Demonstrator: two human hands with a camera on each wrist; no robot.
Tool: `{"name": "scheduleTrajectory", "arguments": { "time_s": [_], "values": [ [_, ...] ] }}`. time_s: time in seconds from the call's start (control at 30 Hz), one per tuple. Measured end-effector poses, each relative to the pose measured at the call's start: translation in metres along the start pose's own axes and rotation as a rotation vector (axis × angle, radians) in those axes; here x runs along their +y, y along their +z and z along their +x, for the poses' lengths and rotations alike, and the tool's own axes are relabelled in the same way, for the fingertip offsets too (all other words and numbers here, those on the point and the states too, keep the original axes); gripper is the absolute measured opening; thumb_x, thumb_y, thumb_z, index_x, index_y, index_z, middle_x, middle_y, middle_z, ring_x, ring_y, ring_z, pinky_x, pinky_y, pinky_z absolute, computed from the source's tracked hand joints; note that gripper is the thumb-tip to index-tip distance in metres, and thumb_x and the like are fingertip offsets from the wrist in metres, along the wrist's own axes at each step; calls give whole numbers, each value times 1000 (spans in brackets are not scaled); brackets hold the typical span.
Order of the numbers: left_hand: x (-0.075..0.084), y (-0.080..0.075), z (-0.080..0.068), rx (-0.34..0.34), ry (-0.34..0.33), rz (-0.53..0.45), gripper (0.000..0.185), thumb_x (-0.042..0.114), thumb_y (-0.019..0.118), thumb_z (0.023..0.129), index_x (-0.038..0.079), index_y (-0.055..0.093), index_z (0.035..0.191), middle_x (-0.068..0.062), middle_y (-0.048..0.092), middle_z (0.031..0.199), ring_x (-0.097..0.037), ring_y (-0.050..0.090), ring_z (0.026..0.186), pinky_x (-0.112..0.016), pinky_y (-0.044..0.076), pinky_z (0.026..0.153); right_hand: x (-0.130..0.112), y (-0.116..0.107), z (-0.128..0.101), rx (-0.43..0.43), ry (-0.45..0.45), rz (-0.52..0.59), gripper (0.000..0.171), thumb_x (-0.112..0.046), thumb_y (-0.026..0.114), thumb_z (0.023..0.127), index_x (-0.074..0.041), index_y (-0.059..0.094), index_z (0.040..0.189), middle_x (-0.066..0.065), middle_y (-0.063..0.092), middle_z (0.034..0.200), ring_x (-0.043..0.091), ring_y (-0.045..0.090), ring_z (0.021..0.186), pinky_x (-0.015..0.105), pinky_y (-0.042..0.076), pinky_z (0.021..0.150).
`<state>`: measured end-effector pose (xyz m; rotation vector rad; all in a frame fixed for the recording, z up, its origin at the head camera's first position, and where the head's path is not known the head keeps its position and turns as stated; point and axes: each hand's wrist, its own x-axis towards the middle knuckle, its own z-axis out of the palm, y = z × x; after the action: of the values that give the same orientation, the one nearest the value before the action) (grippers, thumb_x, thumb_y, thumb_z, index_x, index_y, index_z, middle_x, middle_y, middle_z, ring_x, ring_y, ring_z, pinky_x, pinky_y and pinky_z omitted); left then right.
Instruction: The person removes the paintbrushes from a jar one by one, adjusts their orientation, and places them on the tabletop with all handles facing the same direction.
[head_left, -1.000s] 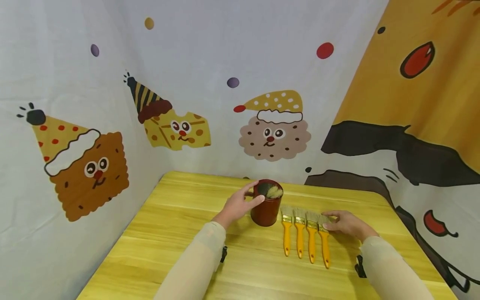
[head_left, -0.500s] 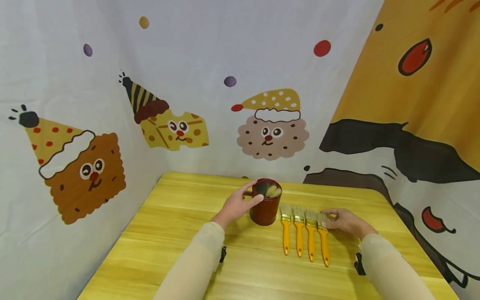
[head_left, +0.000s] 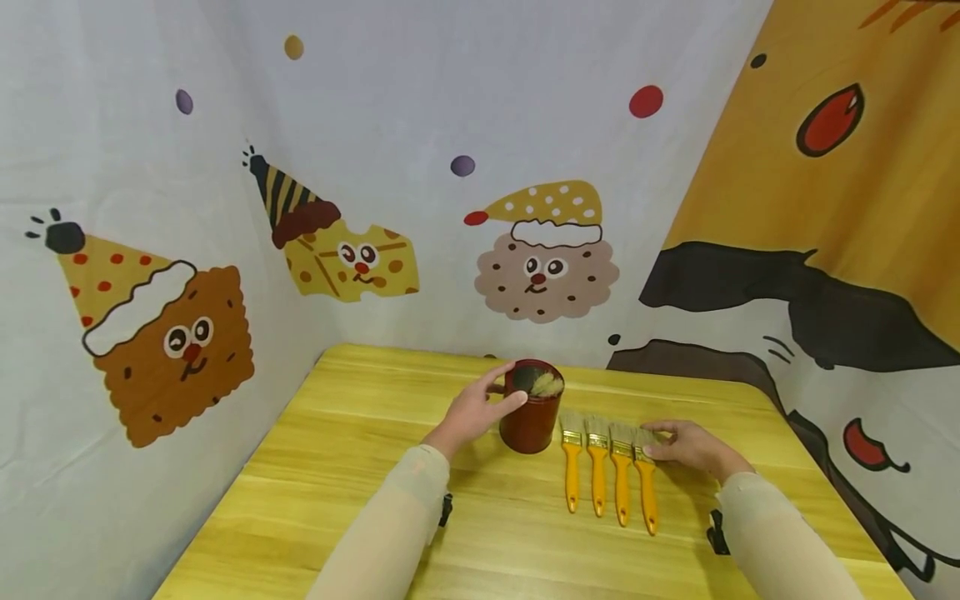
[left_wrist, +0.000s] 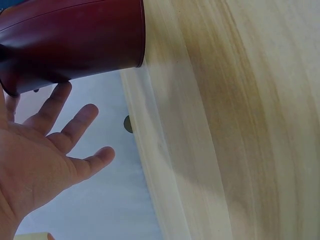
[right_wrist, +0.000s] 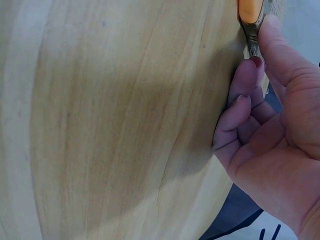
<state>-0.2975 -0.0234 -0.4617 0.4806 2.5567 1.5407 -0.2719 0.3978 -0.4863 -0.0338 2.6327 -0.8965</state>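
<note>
A dark red mug (head_left: 534, 427) stands upright on the table, with pale bristles (head_left: 547, 384) showing inside its rim. My left hand (head_left: 476, 412) holds it from the left, thumb across the near side and a finger by the far rim. In the left wrist view, the other fingers spread loosely, one fingertip touching the mug (left_wrist: 75, 40). Several paintbrushes with yellow-orange handles lie in a row right of the mug, bristles away from me. My right hand (head_left: 693, 447) pinches the rightmost paintbrush (head_left: 648, 500) near its metal ferrule, between thumb and fingers; the other fingers are curled against the table.
The leftmost paintbrush (head_left: 572, 479) lies close beside the mug. Under everything is a wooden table (head_left: 337, 467). A cartoon-printed curtain (head_left: 435, 100) hangs along its back and sides.
The view shifts very slightly. Both hands, the mug and the paintbrushes otherwise stay where they were.
</note>
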Motion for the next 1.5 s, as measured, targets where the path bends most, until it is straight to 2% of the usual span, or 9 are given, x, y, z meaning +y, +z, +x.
{"name": "scheduleTrajectory", "arguments": {
  "time_s": [0.4,0.47,0.53,0.67,0.8,0.93,1.07,1.27,1.5],
  "values": [
    [1,1,0,-3,9,1,70,74,58,84,57,32,146,0,51,149,-33,49,137,-62,43,104,2,0,-2,1,-1,-25,71,-51,67,91,-15,47,149,29,44,148,43,55,124,58,48,97],
    [1,0,-1,-2,6,1,70,74,58,84,57,32,146,1,50,149,-33,49,137,-62,42,105,4,-1,1,-22,-14,8,70,-49,63,94,-12,43,151,29,60,125,36,64,101,51,54,83],
    [1,0,-2,-1,7,-2,70,73,58,84,56,32,147,2,50,149,-33,49,137,-63,41,106,5,-4,2,-37,-8,56,71,-48,59,97,-10,39,153,21,64,95,26,60,76,42,53,66],
    [2,1,-2,-3,6,-7,69,73,58,85,56,32,147,0,50,149,-33,49,137,-63,41,105,2,-16,2,-40,2,92,79,-53,54,98,-4,30,155,4,44,62,17,38,55,34,40,55],
    [1,1,-1,1,16,-9,69,73,57,85,57,32,147,1,50,149,-33,49,137,-63,41,105,-3,-32,-2,15,11,73,87,-61,54,94,-5,29,155,3,52,68,17,43,58,37,46,65],
    [0,2,0,8,21,0,68,74,57,85,58,31,146,3,51,148,-32,50,136,-63,41,105,-12,-48,-8,76,-11,61,86,-63,52,94,-7,29,156,21,66,111,26,65,89,45,55,81],
    [-1,2,0,4,16,4,68,73,57,85,57,31,146,-1,50,150,-33,49,137,-64,41,104,-24,-56,-9,129,-39,70,88,-68,49,92,-13,28,157,27,51,141,36,61,116,52,52,92],
    [-1,1,-1,1,19,18,72,74,56,85,54,31,149,-2,49,150,-32,50,136,-60,46,101,-50,-52,-4,165,-113,90,78,-65,55,91,-25,34,155,19,53,142,36,59,118,55,51,92],
    [-1,2,0,3,13,10,69,75,56,84,59,30,146,2,48,151,-30,50,136,-61,43,104,-84,-30,8,140,-247,83,71,-54,66,90,-26,42,150,11,61,128,29,60,115,50,52,94]
  ]
}}
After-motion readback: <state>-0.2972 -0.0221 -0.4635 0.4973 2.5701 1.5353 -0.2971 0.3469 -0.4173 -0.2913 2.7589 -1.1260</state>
